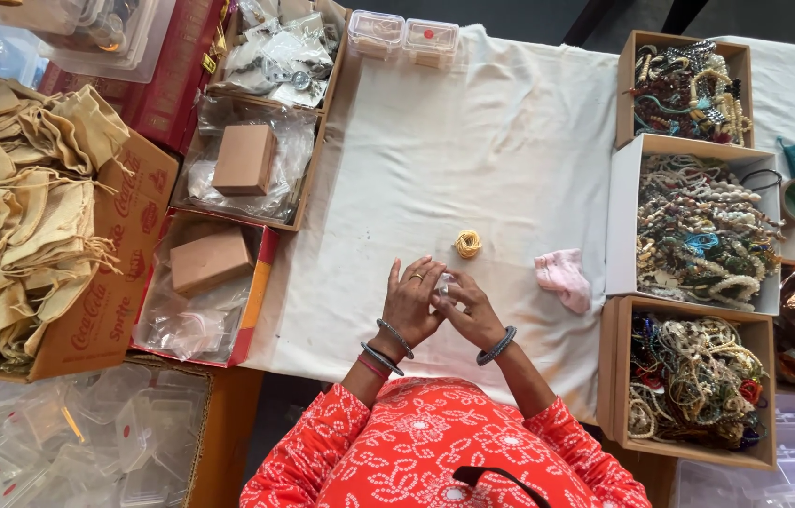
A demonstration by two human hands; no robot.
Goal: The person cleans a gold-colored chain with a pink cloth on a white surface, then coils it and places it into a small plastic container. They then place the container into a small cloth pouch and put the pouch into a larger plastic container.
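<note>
Both of your hands meet just in front of you, fingertips together. Your left hand [409,303] and right hand [472,315] are each pinched on a small pale piece [444,285] held between them, just above the white cloth [472,141]. The piece is too small to tell what it is. Neither palm rests flat, and the fingers are curled in a fine grip rather than clenched.

Judging from this, you are at a fingertip step, working or checking that 1 small piece, with nothing else lifted.

Just beyond your fingertips lies a small yellow coil of cord [468,244], apart from both hands. Off to the right of your right hand, near it, sits a folded pink cloth [564,277]. Further right stand 3 open boxes of beaded strands, the nearest [693,376] beside your right forearm, the middle box [698,230] past the pink cloth, and the far box [689,89] well beyond. Well to the left of your left hand are trays of clear bags with tan blocks [212,261] and a heap of tan cloth pouches [21,188].

Any next move calls for 1 hand to keep its pinch while the other lets go. The coil is the closest reach, straight ahead. Keep the grip light, since a piece this small would slip easily onto the cloth.
</note>
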